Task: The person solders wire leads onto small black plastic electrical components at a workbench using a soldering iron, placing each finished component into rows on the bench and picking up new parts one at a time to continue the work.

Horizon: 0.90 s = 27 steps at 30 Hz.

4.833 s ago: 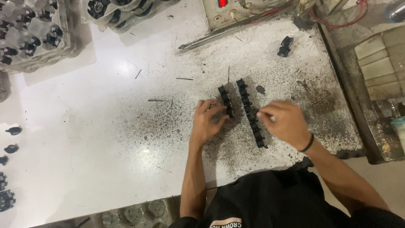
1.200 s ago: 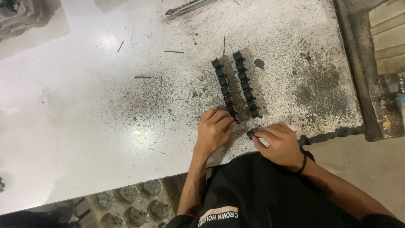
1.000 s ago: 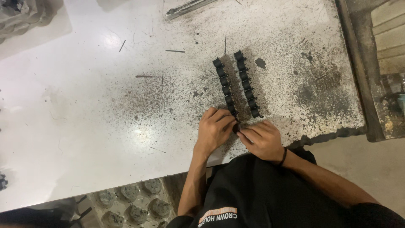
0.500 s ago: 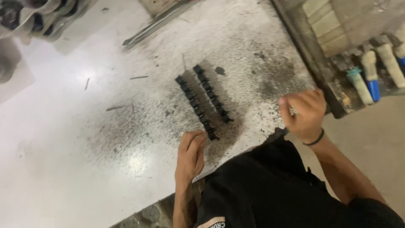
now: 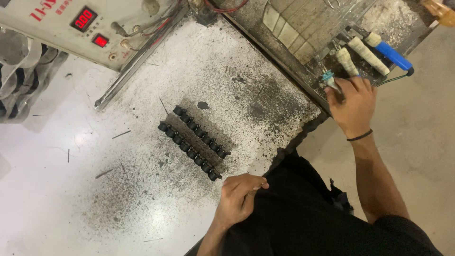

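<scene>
Two parallel rows of small black round parts [image 5: 193, 143] lie diagonally on the speckled white worktable [image 5: 142, 199]. My left hand [image 5: 239, 198] rests at the table's near edge, just below the rows' lower end, fingers curled with nothing visible in them. My right hand [image 5: 353, 106] is stretched out to the right, past the table's edge. Its thumb and fingers close on a small teal-tipped tool [image 5: 327, 78] at the rim of a grimy side tray [image 5: 303, 33]. A dark band circles that wrist.
Two white-wrapped handles [image 5: 348, 61] and a blue-handled tool [image 5: 391, 54] lie in the side tray. At the far left stands a beige control box [image 5: 71, 28] with red displays, a metal bar [image 5: 137, 59] beside it. Clear trays of dark parts [image 5: 19, 71] sit at the left edge.
My right hand left the rows of parts and swung right to the side tray, carrying a small tool. My left hand slid back to the table edge. The view shifted right.
</scene>
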Available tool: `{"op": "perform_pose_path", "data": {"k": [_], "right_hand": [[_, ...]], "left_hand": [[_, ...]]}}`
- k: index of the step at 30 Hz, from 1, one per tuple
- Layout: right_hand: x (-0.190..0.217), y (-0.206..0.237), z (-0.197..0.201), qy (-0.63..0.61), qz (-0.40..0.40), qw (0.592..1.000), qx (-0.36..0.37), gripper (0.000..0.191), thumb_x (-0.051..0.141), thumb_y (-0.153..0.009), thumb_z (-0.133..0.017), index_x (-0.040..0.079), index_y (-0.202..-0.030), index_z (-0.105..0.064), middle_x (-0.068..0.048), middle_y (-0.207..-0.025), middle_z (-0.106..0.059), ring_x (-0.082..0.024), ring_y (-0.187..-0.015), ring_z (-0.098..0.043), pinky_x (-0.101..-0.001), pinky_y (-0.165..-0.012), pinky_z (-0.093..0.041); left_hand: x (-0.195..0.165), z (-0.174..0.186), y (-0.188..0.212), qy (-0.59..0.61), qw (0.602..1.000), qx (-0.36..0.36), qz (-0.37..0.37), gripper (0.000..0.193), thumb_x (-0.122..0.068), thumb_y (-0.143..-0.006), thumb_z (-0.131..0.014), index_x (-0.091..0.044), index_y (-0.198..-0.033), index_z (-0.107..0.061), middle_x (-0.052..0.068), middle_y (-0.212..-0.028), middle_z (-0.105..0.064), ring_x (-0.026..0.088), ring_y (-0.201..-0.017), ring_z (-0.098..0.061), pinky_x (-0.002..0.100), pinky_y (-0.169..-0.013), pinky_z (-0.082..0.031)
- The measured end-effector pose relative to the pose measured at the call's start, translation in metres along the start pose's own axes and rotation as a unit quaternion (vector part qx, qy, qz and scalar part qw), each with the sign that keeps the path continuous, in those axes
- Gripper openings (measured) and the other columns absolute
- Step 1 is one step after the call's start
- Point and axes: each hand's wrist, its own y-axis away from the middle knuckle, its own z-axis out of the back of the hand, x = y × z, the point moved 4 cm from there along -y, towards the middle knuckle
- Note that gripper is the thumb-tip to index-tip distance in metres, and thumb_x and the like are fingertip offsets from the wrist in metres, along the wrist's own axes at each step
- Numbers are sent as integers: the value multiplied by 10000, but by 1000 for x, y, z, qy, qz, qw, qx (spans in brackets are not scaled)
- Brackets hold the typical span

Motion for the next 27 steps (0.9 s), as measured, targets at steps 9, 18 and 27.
{"op": "perform_pose_path", "data": {"k": [9,18,27], "right_hand": [[-41,-18,2,-14,-19,999,-46,219,144,-950,-853,55,-1057,-684,-106,-1075,-622,-313,-1019,-621,-424,-893,-517],[-18,76,62,-111,-19,987,-117,254,67,-979,-852,-2,-1082,-631,-159,-1047,-609,-267,-865,-587,-358,-777,-502],[106,74,56,-310,55,947,66,333,53,-852,-798,15,-1160,-676,-159,-1079,-668,-292,-937,-688,-359,-809,-557]], "left_hand": [[13,-9,3,36,992,28,114,81,-33,-1072,-555,-28,-1056,-634,77,-805,-705,181,-658,-683,315,-600,-534],[17,-19,-25,71,984,35,158,134,52,-988,-592,14,-1031,-713,114,-842,-738,204,-740,-739,318,-666,-572],[15,-49,-42,103,990,-26,93,104,-55,-1045,-659,-59,-1135,-712,151,-1269,-669,298,-1215,-652,380,-981,-571]]}}
